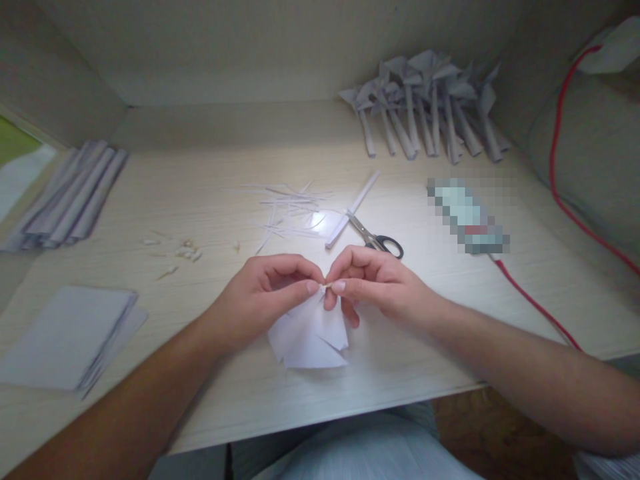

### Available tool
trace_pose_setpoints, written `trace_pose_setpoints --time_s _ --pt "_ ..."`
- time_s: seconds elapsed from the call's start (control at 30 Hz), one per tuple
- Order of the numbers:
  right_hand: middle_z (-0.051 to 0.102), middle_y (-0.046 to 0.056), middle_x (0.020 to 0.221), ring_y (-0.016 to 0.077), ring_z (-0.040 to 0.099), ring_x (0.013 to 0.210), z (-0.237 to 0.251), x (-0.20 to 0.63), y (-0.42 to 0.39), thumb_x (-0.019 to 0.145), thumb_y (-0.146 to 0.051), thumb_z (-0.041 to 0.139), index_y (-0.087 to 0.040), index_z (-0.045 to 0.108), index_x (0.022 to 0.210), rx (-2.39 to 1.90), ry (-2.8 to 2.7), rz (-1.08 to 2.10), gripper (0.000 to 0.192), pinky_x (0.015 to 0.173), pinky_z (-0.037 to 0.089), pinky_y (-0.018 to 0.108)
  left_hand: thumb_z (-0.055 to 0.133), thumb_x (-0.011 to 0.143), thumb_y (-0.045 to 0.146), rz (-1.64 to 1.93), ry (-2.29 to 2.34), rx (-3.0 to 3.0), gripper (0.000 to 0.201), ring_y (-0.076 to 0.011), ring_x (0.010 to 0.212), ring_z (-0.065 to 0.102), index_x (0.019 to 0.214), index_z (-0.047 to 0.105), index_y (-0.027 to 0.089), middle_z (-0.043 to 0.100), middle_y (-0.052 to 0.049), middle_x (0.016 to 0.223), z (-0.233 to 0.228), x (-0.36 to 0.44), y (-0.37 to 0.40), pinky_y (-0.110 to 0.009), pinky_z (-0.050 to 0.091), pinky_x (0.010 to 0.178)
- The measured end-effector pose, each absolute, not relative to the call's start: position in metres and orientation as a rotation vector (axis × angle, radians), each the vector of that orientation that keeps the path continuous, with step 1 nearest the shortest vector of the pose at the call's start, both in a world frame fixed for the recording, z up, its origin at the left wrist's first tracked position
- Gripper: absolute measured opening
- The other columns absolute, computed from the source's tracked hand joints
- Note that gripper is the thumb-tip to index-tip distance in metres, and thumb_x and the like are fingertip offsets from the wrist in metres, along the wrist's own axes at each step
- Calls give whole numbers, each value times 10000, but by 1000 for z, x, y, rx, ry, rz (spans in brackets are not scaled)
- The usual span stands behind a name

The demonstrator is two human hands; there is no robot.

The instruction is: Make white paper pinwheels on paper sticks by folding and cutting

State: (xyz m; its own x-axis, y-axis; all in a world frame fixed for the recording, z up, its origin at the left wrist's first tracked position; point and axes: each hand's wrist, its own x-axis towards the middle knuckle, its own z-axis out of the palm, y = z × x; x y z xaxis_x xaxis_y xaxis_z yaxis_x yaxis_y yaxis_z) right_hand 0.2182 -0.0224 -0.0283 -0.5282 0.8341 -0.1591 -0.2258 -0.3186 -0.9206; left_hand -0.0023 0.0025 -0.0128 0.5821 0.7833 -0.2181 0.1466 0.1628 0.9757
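Observation:
Near the front of the desk, both my hands meet over a white paper square with cut slits [313,333], its upper part gathered between them. My left hand [273,287] is closed in a pinch on the gathered paper. My right hand [380,280] pinches a short thin yellowish stick [327,286] right beside the left fingertips, where the stick meets the paper. Fingers partly cover that join. Just beyond the right hand lie black-handled scissors [373,237], shut, next to a thin white paper tube [353,208].
Thin paper strips [290,203] lie mid-desk, with several small pale pieces [187,251] to their left. Rolled paper tubes [75,193] and stacked paper squares [65,333] are at left. Paper pinwheels [425,100] stand back right, above a blurred-out device [465,213] on a red cable [537,303].

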Motion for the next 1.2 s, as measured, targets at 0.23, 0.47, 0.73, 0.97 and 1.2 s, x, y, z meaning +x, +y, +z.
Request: trace_pose_setpoints --time_s 0.23,0.47,0.73,0.97,1.2 --pt "759 24 804 100 613 481 -31 219 -21 915 -194 661 -179 568 980 -806 -1139 2004 114 452 489 201 754 863 244 645 916 1494 67 -124 757 640 909 732 200 726 4 835 -20 -1 3 -236 473 679" --pt "749 5 784 100 576 465 -30 218 -20 928 -208 643 -202 546 1091 -801 -1170 1975 190 443 458 202 789 827 244 730 968 1569 120 -149 802 643 886 695 200 702 0 847 -22 0 3 -285 490 752" --pt "752 -2 780 94 596 438 -27 220 -16 904 -250 685 -206 541 1016 -856 -1107 1896 187 433 425 200 749 831 176 1059 1030 2089 81 -219 988 636 886 738 235 692 -40 973 -15 1 1 -402 480 940" --pt "752 -6 829 93 593 468 -29 217 -22 945 -260 665 -213 525 1043 -899 -1217 1803 177 478 460 224 721 858 207 1014 1019 2281 39 -217 943 635 870 733 243 706 -48 945 -12 4 -3 -395 504 886" --pt "734 -5 836 98 575 519 -28 218 -25 978 -258 631 -216 522 1094 -942 -1343 1752 165 511 455 226 722 865 189 971 981 2270 32 -200 920 636 865 734 219 694 -49 934 -16 5 -2 -363 502 854"
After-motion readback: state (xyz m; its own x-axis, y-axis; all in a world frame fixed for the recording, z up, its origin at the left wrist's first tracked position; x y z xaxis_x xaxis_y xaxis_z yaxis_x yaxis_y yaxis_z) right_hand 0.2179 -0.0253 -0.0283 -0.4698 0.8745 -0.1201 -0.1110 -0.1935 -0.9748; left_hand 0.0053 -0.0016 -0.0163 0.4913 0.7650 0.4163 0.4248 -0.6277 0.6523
